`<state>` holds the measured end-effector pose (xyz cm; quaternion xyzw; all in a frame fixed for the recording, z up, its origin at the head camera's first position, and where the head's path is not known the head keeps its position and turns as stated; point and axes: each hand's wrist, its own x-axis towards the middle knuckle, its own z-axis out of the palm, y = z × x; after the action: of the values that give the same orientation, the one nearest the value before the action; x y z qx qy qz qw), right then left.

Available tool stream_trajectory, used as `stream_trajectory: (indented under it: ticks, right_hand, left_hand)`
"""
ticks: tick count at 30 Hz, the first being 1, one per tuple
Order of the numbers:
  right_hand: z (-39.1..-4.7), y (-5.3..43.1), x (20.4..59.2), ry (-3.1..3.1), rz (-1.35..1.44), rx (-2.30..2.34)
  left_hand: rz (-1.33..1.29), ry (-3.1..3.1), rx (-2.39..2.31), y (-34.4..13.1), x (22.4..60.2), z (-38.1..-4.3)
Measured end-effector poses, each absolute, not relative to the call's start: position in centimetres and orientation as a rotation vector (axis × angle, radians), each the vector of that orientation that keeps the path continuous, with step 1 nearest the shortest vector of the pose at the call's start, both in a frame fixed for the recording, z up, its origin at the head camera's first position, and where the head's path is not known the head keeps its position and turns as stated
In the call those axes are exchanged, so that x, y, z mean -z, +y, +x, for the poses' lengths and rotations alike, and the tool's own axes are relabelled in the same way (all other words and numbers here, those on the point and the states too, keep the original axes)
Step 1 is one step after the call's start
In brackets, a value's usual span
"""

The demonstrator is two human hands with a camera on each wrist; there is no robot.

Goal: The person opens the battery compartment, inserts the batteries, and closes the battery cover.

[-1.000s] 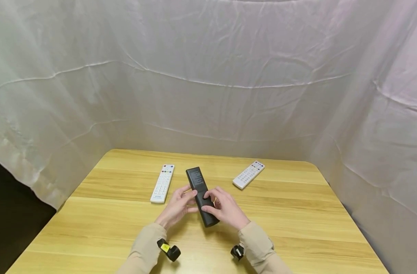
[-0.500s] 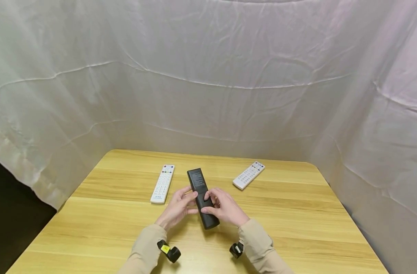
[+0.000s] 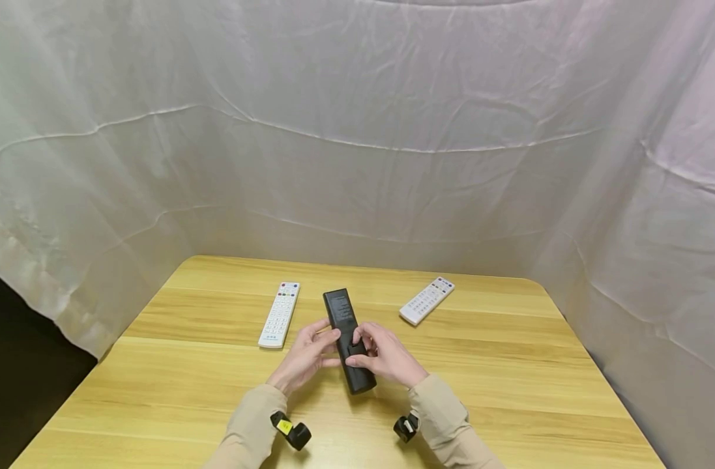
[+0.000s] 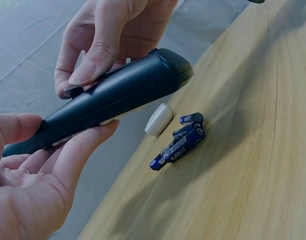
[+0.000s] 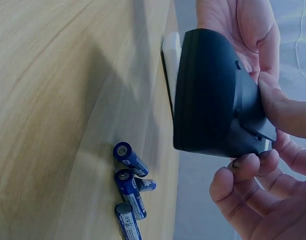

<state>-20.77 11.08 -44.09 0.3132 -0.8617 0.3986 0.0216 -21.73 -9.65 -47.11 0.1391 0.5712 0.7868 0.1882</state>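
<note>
A black remote control [image 3: 339, 309] is held back side up above the table, with printed text on its far half. My left hand [image 3: 304, 355] grips its left side, thumb on the back and fingers beneath. Toward its near end, my right hand [image 3: 392, 358] pinches the black battery cover [image 3: 357, 352], which stands tilted up from the back. Both wrist views show the raised cover [image 4: 75, 91] edge-on under the right thumb. Several blue batteries [image 5: 128, 187] lie grouped on the table below the remote; in the head view they are hidden.
Left of the hands a white remote control [image 3: 279, 314] lies on the wooden table [image 3: 158, 384]. Another white remote control [image 3: 426, 300] lies angled at the back right. A pale curtain [image 3: 363, 195] hangs round the table's back and sides.
The battery cover has tilted up from the back of the black remote between my right fingers. The black remote has shifted very slightly right and nearer. Both white remotes stay put.
</note>
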Motion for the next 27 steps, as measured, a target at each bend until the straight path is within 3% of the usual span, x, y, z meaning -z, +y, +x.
stream_trajectory:
  ticks: [27]
  right_hand:
    - [-19.3,10.8,43.8,-2.674,0.795,-1.040]
  left_hand:
    - [0.357,1.702,-2.223,-9.1,47.8,-21.6]
